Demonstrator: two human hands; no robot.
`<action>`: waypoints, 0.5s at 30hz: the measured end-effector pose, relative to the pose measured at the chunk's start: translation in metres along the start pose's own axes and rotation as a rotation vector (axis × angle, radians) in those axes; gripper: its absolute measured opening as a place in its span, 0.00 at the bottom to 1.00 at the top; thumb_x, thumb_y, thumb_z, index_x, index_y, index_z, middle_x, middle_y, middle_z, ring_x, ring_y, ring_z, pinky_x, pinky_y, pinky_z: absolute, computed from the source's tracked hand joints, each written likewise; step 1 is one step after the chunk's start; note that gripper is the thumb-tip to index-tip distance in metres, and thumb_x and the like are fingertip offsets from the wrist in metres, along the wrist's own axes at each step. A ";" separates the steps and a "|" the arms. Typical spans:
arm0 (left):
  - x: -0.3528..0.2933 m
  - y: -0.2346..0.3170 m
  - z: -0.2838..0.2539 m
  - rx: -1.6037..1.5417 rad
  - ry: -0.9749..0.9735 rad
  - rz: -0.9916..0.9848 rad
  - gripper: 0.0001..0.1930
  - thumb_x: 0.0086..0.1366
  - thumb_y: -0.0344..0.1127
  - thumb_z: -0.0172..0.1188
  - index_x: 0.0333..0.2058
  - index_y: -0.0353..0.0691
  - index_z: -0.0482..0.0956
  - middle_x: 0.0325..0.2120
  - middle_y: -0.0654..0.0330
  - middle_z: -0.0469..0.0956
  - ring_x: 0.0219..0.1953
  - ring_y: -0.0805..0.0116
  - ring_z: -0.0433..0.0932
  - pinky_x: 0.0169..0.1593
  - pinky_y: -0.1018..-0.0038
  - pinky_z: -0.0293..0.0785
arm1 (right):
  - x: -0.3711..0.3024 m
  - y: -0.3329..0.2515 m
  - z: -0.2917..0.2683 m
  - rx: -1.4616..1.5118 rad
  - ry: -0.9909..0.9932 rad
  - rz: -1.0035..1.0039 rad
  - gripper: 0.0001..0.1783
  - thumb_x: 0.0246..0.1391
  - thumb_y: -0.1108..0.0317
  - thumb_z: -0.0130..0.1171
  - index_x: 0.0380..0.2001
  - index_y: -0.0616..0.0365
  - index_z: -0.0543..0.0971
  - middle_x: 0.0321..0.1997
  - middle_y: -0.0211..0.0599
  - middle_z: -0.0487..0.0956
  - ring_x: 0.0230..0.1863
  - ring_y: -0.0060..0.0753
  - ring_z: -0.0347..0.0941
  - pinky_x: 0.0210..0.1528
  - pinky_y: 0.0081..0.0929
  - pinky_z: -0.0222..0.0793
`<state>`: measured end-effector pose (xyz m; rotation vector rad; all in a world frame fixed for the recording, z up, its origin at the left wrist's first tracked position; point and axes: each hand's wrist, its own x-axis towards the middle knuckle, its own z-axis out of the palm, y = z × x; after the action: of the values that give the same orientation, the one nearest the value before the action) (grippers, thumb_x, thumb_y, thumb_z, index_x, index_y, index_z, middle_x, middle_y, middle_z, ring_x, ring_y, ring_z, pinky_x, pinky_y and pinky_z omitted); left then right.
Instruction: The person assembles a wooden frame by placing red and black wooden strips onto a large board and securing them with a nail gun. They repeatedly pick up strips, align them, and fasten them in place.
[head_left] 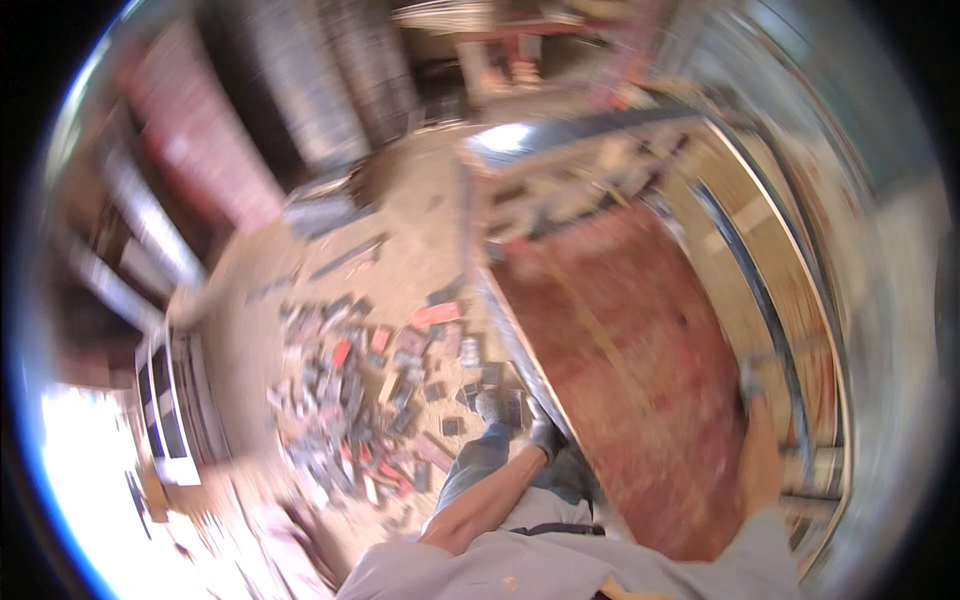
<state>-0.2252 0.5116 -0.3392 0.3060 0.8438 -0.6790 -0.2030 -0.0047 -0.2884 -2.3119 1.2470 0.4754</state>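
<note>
A large reddish-brown board (pixel 620 350), worn and stained, lies slanted in front of me and to my right. My left hand (pixel 545 433), in a dark glove, is closed at its left edge. At the board's right edge is my right hand (pixel 752 390), blurred by motion; it appears to grip the edge, though most of its fingers are hidden. Beneath and beyond the board stands a frame (pixel 770 290) with a dark metal rim and plywood-coloured panels.
A heap of small wood offcuts (pixel 350 410), grey, brown and red, covers the floor on my left. Tall boards (pixel 200 130) lean at the far left. A white-framed rack-like thing (pixel 168 405) stands near the bright opening. My shoe (pixel 490 405) is beside the offcuts.
</note>
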 end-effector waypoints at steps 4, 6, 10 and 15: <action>-0.019 0.027 -0.017 -0.114 -0.049 0.049 0.49 0.66 0.81 0.34 0.71 0.48 0.61 0.70 0.62 0.62 0.69 0.56 0.61 0.69 0.60 0.62 | -0.027 -0.053 0.025 -0.055 0.104 -0.146 0.51 0.66 0.28 0.30 0.62 0.69 0.73 0.66 0.62 0.73 0.70 0.60 0.65 0.71 0.46 0.60; -0.039 0.056 -0.035 -0.195 -0.060 0.098 0.49 0.66 0.81 0.34 0.71 0.48 0.62 0.70 0.62 0.63 0.69 0.56 0.62 0.69 0.60 0.62 | -0.043 -0.089 0.041 -0.120 0.157 -0.174 0.50 0.67 0.29 0.31 0.62 0.69 0.73 0.65 0.62 0.73 0.69 0.61 0.66 0.70 0.46 0.61; -0.079 0.126 -0.094 -0.324 -0.088 0.226 0.49 0.66 0.80 0.34 0.70 0.48 0.63 0.68 0.62 0.64 0.67 0.57 0.63 0.68 0.60 0.63 | -0.076 -0.176 0.084 -0.209 0.246 -0.239 0.49 0.68 0.31 0.31 0.62 0.70 0.73 0.65 0.61 0.74 0.67 0.61 0.68 0.69 0.47 0.63; -0.130 0.209 -0.154 -0.436 -0.194 0.329 0.48 0.66 0.80 0.35 0.69 0.48 0.64 0.67 0.62 0.66 0.65 0.58 0.64 0.66 0.60 0.65 | -0.121 -0.298 0.118 -0.289 0.393 -0.358 0.47 0.69 0.33 0.32 0.61 0.70 0.73 0.64 0.61 0.75 0.65 0.62 0.70 0.67 0.47 0.65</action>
<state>-0.2385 0.8015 -0.3394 -0.0176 0.7123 -0.2033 -0.0244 0.2852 -0.2551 -2.9020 0.9336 0.0790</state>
